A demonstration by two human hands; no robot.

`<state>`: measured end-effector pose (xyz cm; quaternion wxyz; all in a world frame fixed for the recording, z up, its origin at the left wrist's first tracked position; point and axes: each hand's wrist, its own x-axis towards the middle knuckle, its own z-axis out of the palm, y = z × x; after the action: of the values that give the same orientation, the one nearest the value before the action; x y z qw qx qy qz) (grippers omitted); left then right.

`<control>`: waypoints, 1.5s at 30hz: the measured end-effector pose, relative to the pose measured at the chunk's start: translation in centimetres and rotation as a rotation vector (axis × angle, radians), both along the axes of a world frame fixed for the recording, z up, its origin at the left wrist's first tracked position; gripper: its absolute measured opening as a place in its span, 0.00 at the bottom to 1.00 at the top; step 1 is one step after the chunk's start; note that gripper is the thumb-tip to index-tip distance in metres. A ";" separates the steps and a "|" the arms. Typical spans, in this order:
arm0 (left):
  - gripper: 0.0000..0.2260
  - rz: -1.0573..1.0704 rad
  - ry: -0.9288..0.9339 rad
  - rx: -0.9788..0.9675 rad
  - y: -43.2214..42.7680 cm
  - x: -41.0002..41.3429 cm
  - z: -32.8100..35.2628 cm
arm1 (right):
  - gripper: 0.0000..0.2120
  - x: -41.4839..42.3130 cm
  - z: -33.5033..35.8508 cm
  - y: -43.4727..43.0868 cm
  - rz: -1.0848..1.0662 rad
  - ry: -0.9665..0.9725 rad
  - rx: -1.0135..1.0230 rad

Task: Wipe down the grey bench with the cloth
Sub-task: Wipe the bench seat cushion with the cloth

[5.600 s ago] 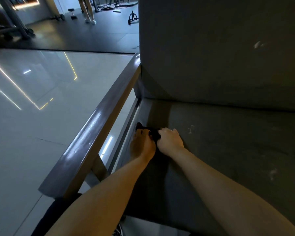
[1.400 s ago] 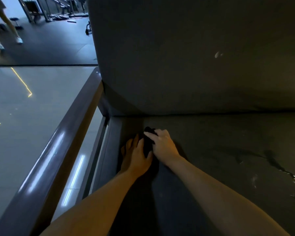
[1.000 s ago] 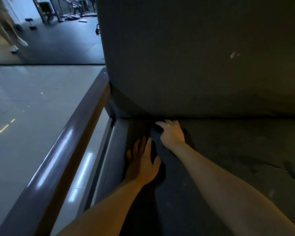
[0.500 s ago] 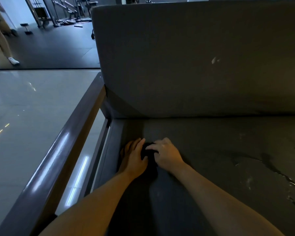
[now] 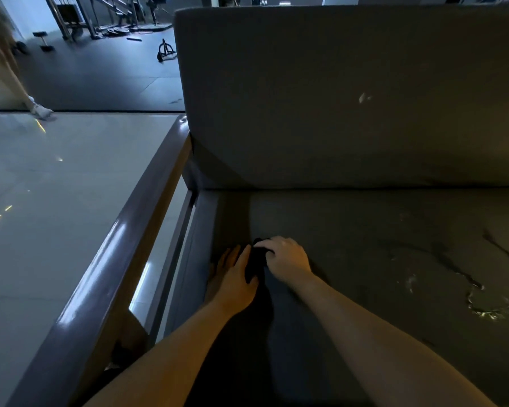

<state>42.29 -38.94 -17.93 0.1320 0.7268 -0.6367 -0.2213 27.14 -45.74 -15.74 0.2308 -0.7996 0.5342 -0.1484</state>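
Right hand: I see my right hand (image 5: 287, 259) curled over a dark cloth (image 5: 254, 264), fingers bent down on its far edge, pressing it to the seat.
Left hand: my left hand (image 5: 232, 279) lies flat, fingers spread narrow and straight, palm down on the seat; its thumb side touches the cloth.
Cloth: bunched between my two hands, mostly under the right fingers; its full outline is lost in shadow.
Bench: the grey bench (image 5: 365, 259) runs under both my hands; its seat carries pale scuffs and cracked marks well off to the right of my right hand.
Backrest: the backrest cushion (image 5: 335, 98) stands upright beyond my fingertips, with a small pale fleck on it.
Armrest: a dark glossy armrest (image 5: 124, 245) runs just left of my left hand.
Floor: pale shiny floor (image 5: 56, 201) lies further left of the armrest.
Far left: someone's leg and white shoe (image 5: 40, 110), blurred, well beyond my hands.
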 end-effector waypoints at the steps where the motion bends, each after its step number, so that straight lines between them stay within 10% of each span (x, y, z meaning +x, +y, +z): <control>1: 0.33 -0.002 0.026 0.000 0.4 0.2 -0.2 | 0.20 0.3 0.0 1.2 0.018 0.008 0.003; 6: 0.29 0.021 -0.034 -0.052 2.8 -0.3 -0.6 | 0.23 -0.4 -0.1 4.8 0.097 0.059 -0.017; 13: 0.31 -0.098 -0.044 -0.040 6.0 -0.8 -1.2 | 0.26 -6.2 0.1 4.2 -0.319 0.084 0.007; 28: 0.31 0.012 -0.091 -0.152 12.2 -2.7 -1.0 | 0.20 -3.6 -1.4 13.8 0.097 -0.074 -0.148; 33: 0.32 0.028 -0.077 -0.219 12.9 -3.2 -1.7 | 0.24 -5.3 -1.5 9.6 -0.363 -0.054 -0.233; 45: 0.31 -0.045 -0.186 -0.476 14.3 -3.1 -2.5 | 0.17 -2.1 -2.0 15.5 -0.047 -0.169 -0.116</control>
<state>39.18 -24.66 -20.41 0.2354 0.6782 -0.6961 -0.0002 25.04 -30.24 -17.71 0.2250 -0.7835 0.5218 -0.2513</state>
